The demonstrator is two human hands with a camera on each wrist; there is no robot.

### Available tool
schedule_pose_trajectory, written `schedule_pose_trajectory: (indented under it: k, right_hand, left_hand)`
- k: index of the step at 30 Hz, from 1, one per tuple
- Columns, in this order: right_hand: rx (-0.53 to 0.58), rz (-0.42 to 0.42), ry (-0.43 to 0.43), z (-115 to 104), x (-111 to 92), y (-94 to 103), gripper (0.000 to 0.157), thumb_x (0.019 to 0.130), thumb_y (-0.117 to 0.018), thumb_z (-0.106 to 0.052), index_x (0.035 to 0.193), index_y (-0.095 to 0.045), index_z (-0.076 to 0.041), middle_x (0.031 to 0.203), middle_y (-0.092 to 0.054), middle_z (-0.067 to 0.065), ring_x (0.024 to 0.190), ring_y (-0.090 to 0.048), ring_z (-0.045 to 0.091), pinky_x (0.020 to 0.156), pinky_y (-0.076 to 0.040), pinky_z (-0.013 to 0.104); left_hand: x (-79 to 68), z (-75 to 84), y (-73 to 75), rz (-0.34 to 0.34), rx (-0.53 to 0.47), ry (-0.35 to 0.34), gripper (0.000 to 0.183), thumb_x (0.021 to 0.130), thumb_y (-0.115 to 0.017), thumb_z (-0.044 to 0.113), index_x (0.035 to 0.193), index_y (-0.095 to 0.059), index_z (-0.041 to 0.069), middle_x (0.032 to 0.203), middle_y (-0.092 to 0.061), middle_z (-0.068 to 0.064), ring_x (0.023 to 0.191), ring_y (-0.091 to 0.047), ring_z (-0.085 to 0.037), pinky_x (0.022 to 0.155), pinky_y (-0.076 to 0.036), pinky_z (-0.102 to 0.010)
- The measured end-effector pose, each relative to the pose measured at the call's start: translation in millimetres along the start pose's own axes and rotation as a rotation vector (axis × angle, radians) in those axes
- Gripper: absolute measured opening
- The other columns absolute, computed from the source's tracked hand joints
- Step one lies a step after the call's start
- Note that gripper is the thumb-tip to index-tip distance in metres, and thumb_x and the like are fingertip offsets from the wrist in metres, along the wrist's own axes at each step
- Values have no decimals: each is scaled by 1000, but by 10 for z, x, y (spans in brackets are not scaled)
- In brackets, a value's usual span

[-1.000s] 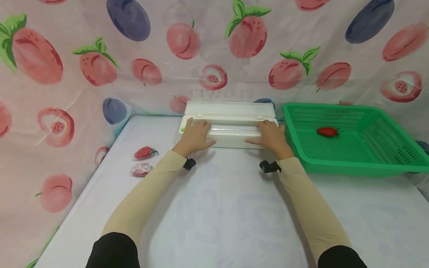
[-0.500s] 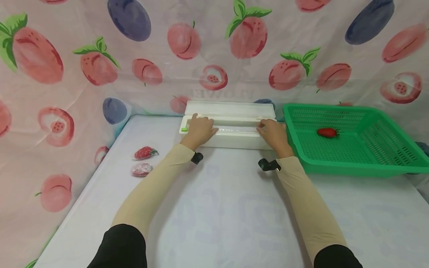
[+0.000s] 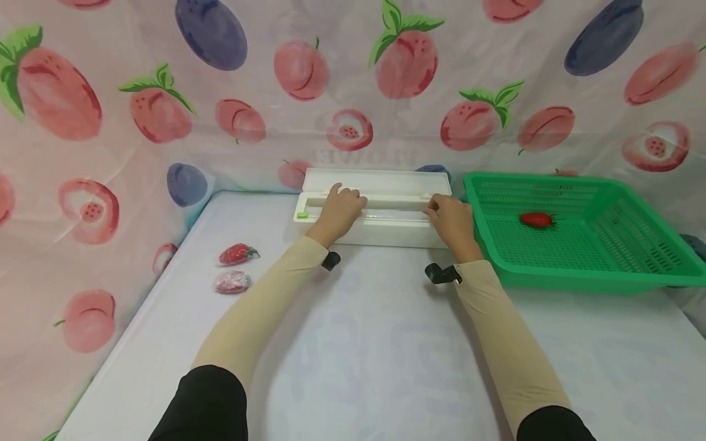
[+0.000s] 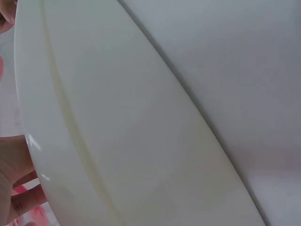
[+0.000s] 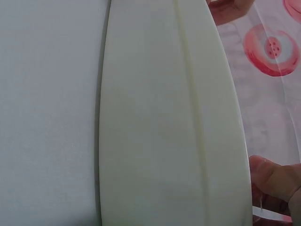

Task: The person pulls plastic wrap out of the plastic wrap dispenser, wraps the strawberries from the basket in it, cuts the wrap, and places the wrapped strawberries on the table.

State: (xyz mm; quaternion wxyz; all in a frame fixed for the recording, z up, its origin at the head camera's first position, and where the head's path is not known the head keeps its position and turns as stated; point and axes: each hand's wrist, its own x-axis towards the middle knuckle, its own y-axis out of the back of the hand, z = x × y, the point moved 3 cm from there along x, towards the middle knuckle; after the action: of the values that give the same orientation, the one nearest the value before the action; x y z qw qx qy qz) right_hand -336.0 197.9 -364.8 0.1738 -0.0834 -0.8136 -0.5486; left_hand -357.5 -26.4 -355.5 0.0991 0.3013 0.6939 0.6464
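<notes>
A long white cling film dispenser point(image 3: 386, 234) lies at the back of the table with its lid point(image 3: 377, 181) raised. Clear cling film point(image 3: 388, 214) shows in its opening. My left hand point(image 3: 341, 211) is over the left half of the opening, its fingers at the film and the thumb apart from them in the left wrist view. At the right end, my right hand point(image 3: 453, 222) pinches the film's edge between thumb and fingertips; a shiny strip shows beside them in the right wrist view. The box front hides part of both hands in the wrist views.
A green cutter tab point(image 3: 302, 215) sits at the dispenser's left end. To the right stands a green basket point(image 3: 568, 277) holding a red pepper-like item point(image 3: 536, 220). Two film-wrapped items, one red point(image 3: 238, 253) and one pinkish point(image 3: 232, 282), lie at left. A fruit-print sheet point(image 3: 408, 141) hangs behind.
My left hand has moved right along the dispenser, uncovering the green tab. My right hand's fingers have drawn together at the film's edge. The basket and wrapped items have stayed put.
</notes>
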Motion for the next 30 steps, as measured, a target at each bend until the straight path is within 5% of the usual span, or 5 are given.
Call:
schedule_pose_trajectory:
  k: [8,22,30]
  right_hand:
    - [-32,-41,21,-14,-24,42,14,91,-61,-16,94,-66,-3,92,-69,16,86,-63,33,82,-43,54]
    - [-136,-125,37,-49,-56,101,18,89,-58,-3,103,-67,1,100,-64,23,96,-58,41,80,-44,54]
    - [-206,-35,112,-16,-76,67,16,90,-58,-8,95,-69,3,95,-63,25,89,-57,40,74,-46,52]
  left_hand:
    - [-146,-247,19,-59,15,51,17,89,-62,15,105,-67,12,108,-67,-7,103,-62,-26,111,-31,-48]
    - [-351,-579,81,18,37,-2,12,81,-70,19,90,-72,11,93,-69,-8,89,-64,-27,104,-39,-50]
    - [-439,-634,98,11,13,28,12,86,-67,19,90,-71,8,92,-68,-9,89,-63,-27,106,-37,-50]
